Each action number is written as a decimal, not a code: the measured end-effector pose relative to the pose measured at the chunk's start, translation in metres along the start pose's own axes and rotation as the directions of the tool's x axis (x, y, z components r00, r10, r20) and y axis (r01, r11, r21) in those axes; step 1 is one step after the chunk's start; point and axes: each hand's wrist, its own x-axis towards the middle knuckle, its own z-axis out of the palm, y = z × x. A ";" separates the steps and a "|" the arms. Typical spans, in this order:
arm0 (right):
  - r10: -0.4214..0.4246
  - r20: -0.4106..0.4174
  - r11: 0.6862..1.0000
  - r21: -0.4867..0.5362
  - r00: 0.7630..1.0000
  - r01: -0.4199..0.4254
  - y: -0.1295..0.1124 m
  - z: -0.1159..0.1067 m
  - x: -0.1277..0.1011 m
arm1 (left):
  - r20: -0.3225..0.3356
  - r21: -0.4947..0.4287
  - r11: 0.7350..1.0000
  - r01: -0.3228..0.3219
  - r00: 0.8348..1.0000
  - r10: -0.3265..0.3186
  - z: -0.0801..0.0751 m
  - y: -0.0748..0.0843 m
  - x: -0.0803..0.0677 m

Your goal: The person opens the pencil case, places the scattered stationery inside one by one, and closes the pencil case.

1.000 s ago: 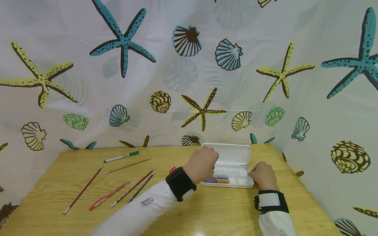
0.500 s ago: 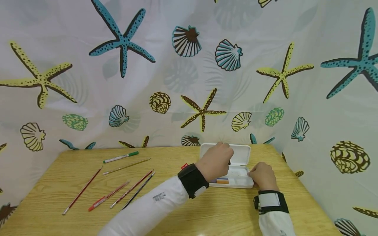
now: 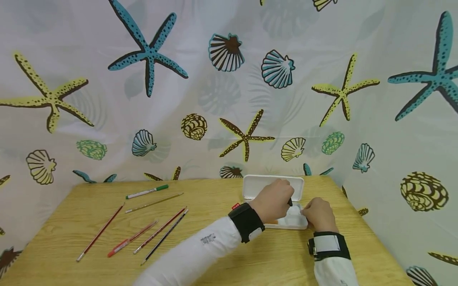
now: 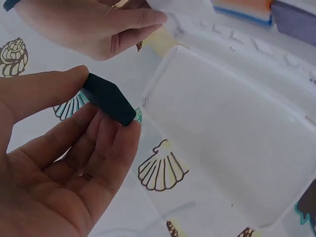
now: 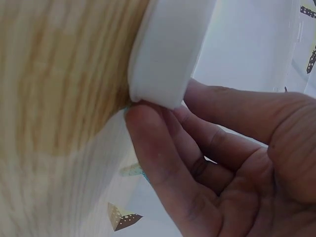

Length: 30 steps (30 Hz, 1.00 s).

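- Left hand [image 3: 272, 200] over the open white case [image 3: 273, 206] at the far right part of the desk [image 3: 214, 254]. Thumb and fingers [image 4: 111, 148] pinch a small dark block [image 4: 108, 98] — looks like an eraser, can't confirm.
- Left wrist view: block sits between thumb tip and fingertips, above the inside of the case lid [image 4: 232, 138], not touching it.
- Right hand [image 3: 318, 214] at the right end of the case. Fingers [image 5: 163, 143] curled round the corner of its lower tray [image 5: 168, 49], thumb on the other side — holding the case on the desk.
- Case: lid [image 3: 261, 186] flipped open away from the person. An orange-and-blue piece [image 4: 244, 7] and a purple piece [image 4: 295, 19] lie in the tray; in the head view the left hand covers most of it.
- Loose on the left half of the desk, well apart from the case: green-capped marker [image 3: 146, 191], thin yellow pencil [image 3: 154, 202], red pencil [image 3: 101, 232], red pen [image 3: 131, 238], two more pencils [image 3: 162, 232] side by side.
- Backdrop: cloth [image 3: 229, 87] printed with starfish and shells, behind and right of the desk.
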 end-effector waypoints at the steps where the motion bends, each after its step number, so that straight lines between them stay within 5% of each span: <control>1: -0.010 -0.004 1.000 -0.001 1.000 0.010 0.000 0.000 0.000 | 0.005 -0.011 1.000 -0.003 1.000 0.003 0.004 0.001 0.001; 16: -0.069 -0.046 0.998 -0.013 0.997 0.068 -0.001 0.003 -0.002 | 0.017 -0.153 0.988 0.029 0.999 -0.027 0.062 -0.004 0.018; 30: -0.081 -0.059 0.997 -0.020 0.995 0.080 0.004 0.002 -0.006 | 0.038 -0.152 0.988 0.016 0.999 -0.011 0.088 0.002 0.020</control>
